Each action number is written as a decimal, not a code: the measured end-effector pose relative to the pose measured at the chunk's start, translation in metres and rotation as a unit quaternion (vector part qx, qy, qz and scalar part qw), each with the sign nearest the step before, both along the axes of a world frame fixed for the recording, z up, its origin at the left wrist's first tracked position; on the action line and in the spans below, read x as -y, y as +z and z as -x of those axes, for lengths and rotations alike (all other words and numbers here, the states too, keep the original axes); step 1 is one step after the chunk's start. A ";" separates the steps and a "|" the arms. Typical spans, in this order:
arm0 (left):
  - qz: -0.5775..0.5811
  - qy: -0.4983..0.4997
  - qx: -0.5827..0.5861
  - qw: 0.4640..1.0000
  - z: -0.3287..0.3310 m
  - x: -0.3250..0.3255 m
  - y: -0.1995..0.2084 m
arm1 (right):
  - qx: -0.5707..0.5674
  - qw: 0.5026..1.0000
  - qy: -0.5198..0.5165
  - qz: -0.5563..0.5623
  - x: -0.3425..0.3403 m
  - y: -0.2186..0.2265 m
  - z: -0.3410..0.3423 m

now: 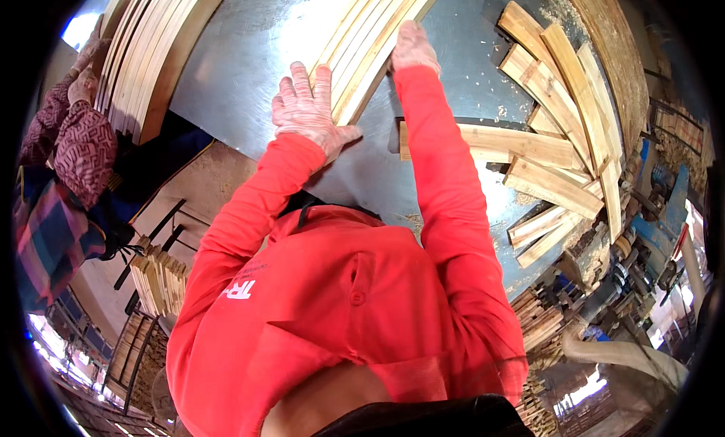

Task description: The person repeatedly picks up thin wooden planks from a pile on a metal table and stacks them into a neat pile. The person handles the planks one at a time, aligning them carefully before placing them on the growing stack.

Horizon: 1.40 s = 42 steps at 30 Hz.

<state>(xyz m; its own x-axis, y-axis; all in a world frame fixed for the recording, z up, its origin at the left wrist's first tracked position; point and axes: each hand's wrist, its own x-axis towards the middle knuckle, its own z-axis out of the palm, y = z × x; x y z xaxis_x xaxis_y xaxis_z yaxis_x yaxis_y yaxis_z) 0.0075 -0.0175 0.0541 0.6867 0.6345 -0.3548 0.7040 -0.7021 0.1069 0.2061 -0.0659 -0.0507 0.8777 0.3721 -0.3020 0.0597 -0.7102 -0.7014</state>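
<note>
My left hand (306, 108) lies flat, fingers spread, on the near end of the bundle of wooden slats (374, 37) on the steel bench (249, 52), my right hand (413, 48) pressing their side edge, keeping them squared together.

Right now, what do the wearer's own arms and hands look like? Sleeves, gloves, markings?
Both arms are in long, bright red sleeves of one pullover-style top that run to the wrists. The left hand and right hand are bare: no gloves, and no rings or watch that I can make out. The top has a buttoned chest placket and white printing on the left side.
</note>
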 end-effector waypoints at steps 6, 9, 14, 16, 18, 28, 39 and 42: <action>0.080 0.039 0.003 0.996 -0.004 -0.013 -0.007 | -0.222 0.964 -0.040 -0.142 0.089 -0.045 0.039; 0.191 0.059 0.132 0.971 0.006 -0.044 -0.016 | -0.430 0.855 -0.124 -0.262 0.096 -0.041 0.066; 0.762 0.222 0.390 0.467 0.026 -0.079 -0.063 | -0.318 0.836 0.100 -0.435 0.052 0.002 0.110; 0.823 0.186 0.481 0.239 0.032 -0.075 -0.093 | -0.324 0.832 0.062 -0.446 0.034 0.017 0.119; 0.796 0.232 0.503 0.242 0.035 -0.076 -0.121 | -0.389 0.811 0.007 -0.437 0.019 0.024 0.123; 0.198 0.121 0.208 0.950 0.084 -0.132 -0.140 | -0.390 0.825 0.009 -0.409 -0.037 -0.019 0.153; 0.085 0.356 0.046 0.930 0.204 -0.229 -0.004 | -0.319 0.888 0.329 0.035 -0.151 0.024 0.236; -0.014 0.314 0.137 0.939 0.192 -0.225 0.009 | -0.275 0.854 0.442 0.022 -0.167 0.036 0.221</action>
